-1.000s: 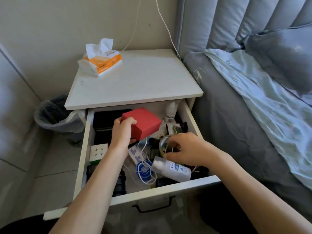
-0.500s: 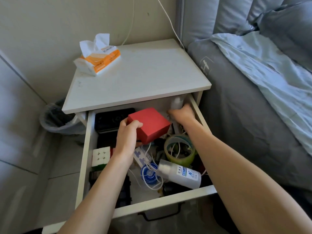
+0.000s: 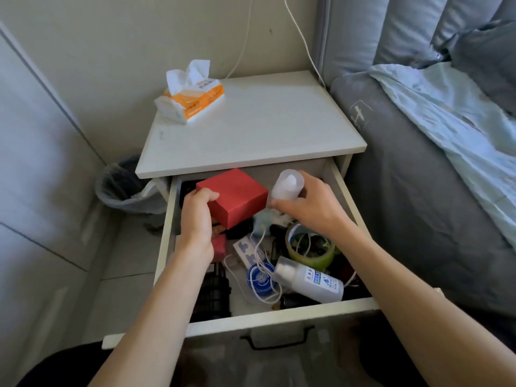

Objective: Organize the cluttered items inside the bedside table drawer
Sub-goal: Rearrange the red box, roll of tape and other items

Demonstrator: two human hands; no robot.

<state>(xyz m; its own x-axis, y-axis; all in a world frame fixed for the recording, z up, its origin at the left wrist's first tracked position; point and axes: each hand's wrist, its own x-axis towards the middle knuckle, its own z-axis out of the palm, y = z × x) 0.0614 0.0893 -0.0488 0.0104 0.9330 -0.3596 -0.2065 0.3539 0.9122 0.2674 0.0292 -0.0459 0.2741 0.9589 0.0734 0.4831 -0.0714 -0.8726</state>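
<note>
The white drawer (image 3: 279,317) of the bedside table stands pulled out, full of clutter. My left hand (image 3: 196,216) grips a red box (image 3: 237,198), lifted above the drawer's back left. My right hand (image 3: 307,203) holds a small white bottle with a clear cap (image 3: 286,185) just right of the box. Lower in the drawer lie a clear spray bottle (image 3: 310,282), a roll of green tape (image 3: 310,248), a blue round case (image 3: 259,279) tangled in white cable, and black items (image 3: 216,296) at the front left.
The bedside table top (image 3: 259,129) holds an orange and white tissue pack (image 3: 192,100). A bin with a plastic liner (image 3: 122,185) stands on the floor to the left. The grey bed (image 3: 418,191) is close on the right. White cables hang down the wall behind.
My right hand has left the green tape, reached to the drawer's back right and lifted out the small white bottle. My left hand still holds the red box, now raised slightly higher.
</note>
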